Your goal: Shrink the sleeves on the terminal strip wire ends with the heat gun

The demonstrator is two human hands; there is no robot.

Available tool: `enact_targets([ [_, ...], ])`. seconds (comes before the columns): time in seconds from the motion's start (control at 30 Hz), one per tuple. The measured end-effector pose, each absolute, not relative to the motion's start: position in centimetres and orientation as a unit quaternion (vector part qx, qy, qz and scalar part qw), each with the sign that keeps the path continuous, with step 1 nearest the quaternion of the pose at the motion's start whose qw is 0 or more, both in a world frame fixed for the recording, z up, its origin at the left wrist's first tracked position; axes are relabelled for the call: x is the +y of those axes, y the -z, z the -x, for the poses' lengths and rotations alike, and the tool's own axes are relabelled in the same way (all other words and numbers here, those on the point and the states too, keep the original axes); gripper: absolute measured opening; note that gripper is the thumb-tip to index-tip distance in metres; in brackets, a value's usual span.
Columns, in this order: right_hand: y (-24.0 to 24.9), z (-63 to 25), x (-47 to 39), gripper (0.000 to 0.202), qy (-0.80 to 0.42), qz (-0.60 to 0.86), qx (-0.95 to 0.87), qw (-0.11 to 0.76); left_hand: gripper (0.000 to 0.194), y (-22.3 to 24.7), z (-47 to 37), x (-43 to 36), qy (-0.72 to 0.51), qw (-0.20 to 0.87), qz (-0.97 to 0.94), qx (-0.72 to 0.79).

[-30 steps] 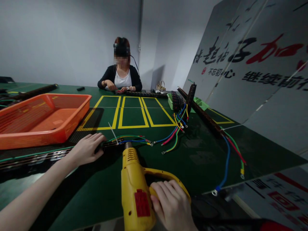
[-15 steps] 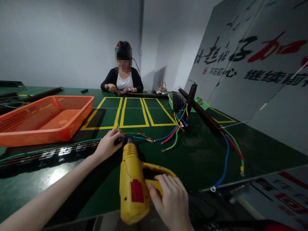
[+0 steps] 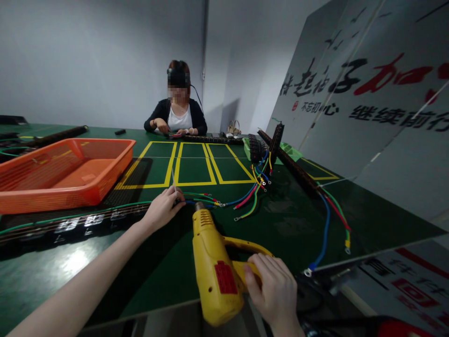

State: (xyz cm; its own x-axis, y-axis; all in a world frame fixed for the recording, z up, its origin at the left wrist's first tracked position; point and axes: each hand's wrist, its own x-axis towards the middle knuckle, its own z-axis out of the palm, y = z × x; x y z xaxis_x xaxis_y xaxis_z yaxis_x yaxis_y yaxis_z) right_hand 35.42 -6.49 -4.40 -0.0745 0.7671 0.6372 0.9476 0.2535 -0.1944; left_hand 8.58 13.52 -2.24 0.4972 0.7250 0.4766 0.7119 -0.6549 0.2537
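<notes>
The right hand [image 3: 275,292] has its grip closed tight around the handle of a yellow heat gun [image 3: 215,269]. The gun's nose points away from the person, at a bunch of colored wires [image 3: 201,199] just in front of it. The left hand [image 3: 162,209] sits right beside the nose, to its left. Its grip is pinched narrow on the end of a long black strip [image 3: 80,224], and a thin white tie [image 3: 173,181] sticks up from the fingers, though I cannot quite tell if they hold it. The strip runs off to the left along the green desk [image 3: 280,234]. Farther left and behind is an orange basket [image 3: 66,171]. More wires [image 3: 254,192] lie to the right. A person [image 3: 177,112] sits at the far side.
</notes>
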Motion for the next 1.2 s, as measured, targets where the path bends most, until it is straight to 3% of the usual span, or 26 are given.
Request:
enact_targets([
  [0.43,5.4,-36.7,-7.2,0.016,0.215,0.554,-0.720,0.360,0.027,3.5,-8.6,13.4,-0.276,-0.088,-0.860,0.420],
  [0.93,6.0,-31.9,-6.1,0.027,0.176,0.562,-0.701,0.402,0.025,3.5,-8.0,13.6,-0.308,-0.027,-0.864,0.398],
  [1.2,5.3,-34.3,-6.6,0.022,0.175,0.566,-0.719,0.365,0.023,3.5,-8.0,13.5,-0.313,-0.020,-0.864,0.395],
])
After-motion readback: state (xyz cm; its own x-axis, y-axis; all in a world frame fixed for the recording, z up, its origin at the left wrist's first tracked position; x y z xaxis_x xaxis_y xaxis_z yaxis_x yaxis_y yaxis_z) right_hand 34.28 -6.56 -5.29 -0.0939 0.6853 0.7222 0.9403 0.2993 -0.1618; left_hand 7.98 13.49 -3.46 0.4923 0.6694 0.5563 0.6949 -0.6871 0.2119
